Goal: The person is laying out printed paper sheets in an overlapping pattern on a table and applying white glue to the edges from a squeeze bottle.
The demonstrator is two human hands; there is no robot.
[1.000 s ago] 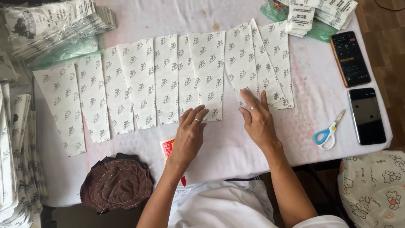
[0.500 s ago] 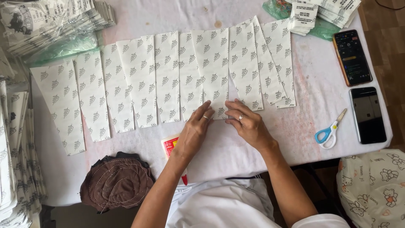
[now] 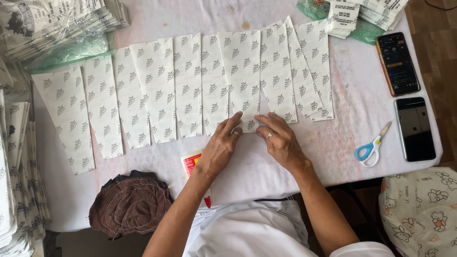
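Far to the left of the hands, stacks of printed packets (image 3: 19, 157) crowd the bench (image 3: 357, 138) edge, so there is no room to slide things that way. Near the left elbow sits a brown cloth (image 3: 131, 204), right at the front edge.

A row of white patterned strips (image 3: 157, 88) lies side by side, running from the left across to above both hands. The left hand (image 3: 221, 147) and the right hand (image 3: 281, 143) meet at the bottom end of one middle strip (image 3: 243, 76). Their fingertips pinch its lower edge between them. I think small, gentle pulls work best here, with the strip kept flat so its neighbours do not shift.

Right of the right hand is a bare patch of bench, good room for moving. Further right lie blue scissors (image 3: 370, 148) and two phones (image 3: 414, 128), close to the bench's right edge.
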